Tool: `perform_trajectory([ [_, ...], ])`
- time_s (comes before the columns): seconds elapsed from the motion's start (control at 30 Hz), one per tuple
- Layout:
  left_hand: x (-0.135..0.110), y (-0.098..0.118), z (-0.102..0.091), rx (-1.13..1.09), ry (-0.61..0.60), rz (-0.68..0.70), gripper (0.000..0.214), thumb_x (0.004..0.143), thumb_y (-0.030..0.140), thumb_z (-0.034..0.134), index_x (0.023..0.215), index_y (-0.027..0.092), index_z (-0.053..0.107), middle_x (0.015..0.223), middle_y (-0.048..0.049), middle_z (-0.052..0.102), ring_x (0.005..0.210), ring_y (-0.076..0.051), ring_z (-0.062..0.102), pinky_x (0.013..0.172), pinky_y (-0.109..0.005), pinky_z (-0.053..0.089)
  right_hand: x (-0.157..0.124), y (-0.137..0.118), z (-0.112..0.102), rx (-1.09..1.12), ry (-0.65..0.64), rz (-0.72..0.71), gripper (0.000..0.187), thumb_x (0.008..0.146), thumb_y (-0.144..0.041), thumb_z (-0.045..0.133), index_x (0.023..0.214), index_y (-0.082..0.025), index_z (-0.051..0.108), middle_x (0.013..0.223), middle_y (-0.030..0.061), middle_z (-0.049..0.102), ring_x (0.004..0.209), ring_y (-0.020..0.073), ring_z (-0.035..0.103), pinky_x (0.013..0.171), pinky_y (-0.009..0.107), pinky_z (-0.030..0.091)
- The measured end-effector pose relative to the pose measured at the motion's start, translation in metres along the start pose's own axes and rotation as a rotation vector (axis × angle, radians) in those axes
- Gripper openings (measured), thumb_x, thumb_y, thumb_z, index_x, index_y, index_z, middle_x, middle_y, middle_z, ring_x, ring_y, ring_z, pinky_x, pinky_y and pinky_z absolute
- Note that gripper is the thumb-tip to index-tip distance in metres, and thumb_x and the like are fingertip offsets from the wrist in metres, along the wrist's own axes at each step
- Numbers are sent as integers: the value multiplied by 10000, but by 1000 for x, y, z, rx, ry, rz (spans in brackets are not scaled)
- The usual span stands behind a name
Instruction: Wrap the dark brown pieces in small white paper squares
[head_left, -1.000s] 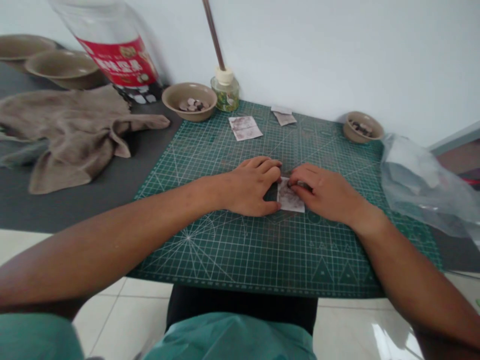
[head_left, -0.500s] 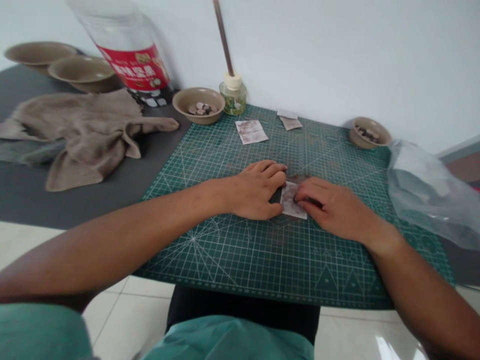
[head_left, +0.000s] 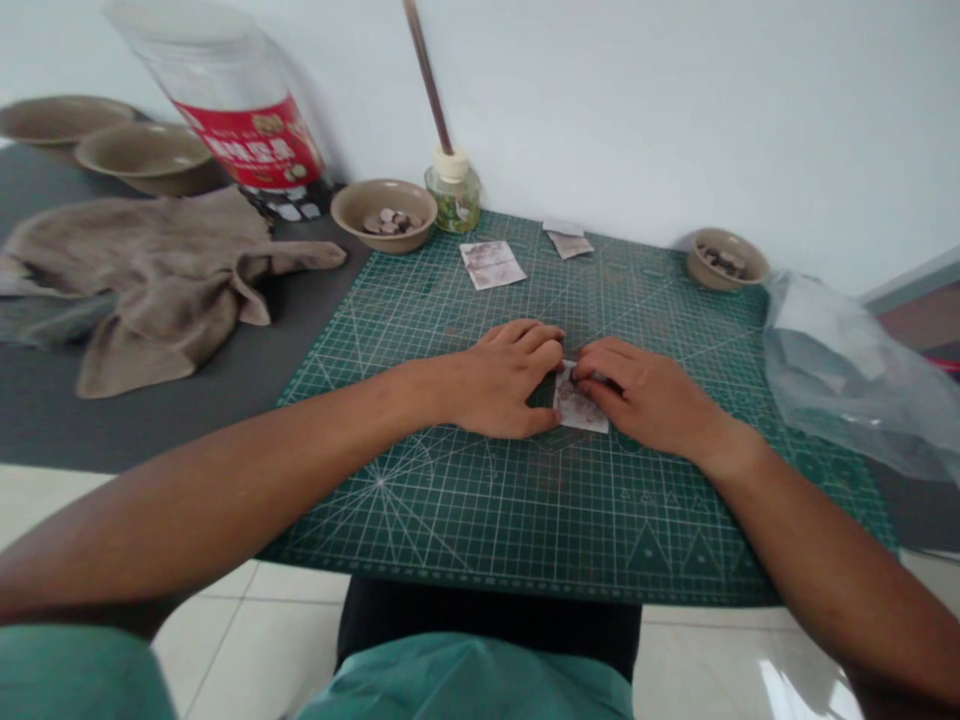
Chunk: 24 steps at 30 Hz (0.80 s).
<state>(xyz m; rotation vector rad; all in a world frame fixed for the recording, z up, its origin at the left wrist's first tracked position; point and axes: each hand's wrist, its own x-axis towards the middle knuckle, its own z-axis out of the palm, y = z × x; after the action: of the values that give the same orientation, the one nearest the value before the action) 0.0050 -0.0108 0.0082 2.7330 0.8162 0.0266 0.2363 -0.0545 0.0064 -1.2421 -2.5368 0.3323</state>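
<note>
A small white sheet of paper [head_left: 581,408], smeared with dark brown marks, lies on the green cutting mat [head_left: 480,500]. My left hand [head_left: 506,380] rests on the mat at the paper's left edge, thumb and fingers spread apart, their tips pressing on the sheet. My right hand [head_left: 641,395] is bent over the paper's upper right part. Its thumb and fingers are pinched together around something small and dark, mostly hidden by the fingertips.
Behind lie another smudged sheet [head_left: 493,265] and folded paper [head_left: 568,240]. Bowls with small pieces stand at the back left [head_left: 384,215] and right [head_left: 726,260]. A reed diffuser [head_left: 454,195], large jar [head_left: 247,140], brown cloth [head_left: 165,280] and plastic bag [head_left: 840,370] surround the mat.
My right hand has shifted slightly up and left across the paper, still pinching. My left hand keeps its place on the sheet's edge. The whole view has moved a little.
</note>
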Motion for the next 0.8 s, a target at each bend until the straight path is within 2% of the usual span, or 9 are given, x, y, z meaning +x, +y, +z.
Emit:
perform_trajectory([
  [0.2,1,-4,1,3,13,37,511,904,527,554,1248,153,495,1569,-163,315,1484,-343,214,1191,-497,245,2,3,1,-10,15,-22,116,976,-176,505,976,-212,615,1065,57,662,949,209,629,814,334,486],
  [0.37,2,-2,4,13,24,12,539,918,552,527,1268,145,483,1560,-163,328,1474,-343,228,1185,-506,251,2,8,-1,-18,5,-12,126,982,-185,501,988,-201,626,1079,67,668,980,215,636,858,346,491],
  [0.6,2,1,3,27,39,6,534,911,536,534,1262,137,495,1550,-167,349,1467,-335,249,1190,-478,254,4,-5,2,27,-27,-102,146,972,-154,497,1000,-198,632,1108,75,684,1008,219,640,860,347,501],
  [0.8,1,1,3,20,43,4,546,897,543,560,1256,136,503,1540,-172,363,1467,-326,260,1199,-457,236,3,-5,-1,-13,-35,-74,142,976,-167,501,961,-198,639,1041,68,690,956,217,642,833,349,495],
])
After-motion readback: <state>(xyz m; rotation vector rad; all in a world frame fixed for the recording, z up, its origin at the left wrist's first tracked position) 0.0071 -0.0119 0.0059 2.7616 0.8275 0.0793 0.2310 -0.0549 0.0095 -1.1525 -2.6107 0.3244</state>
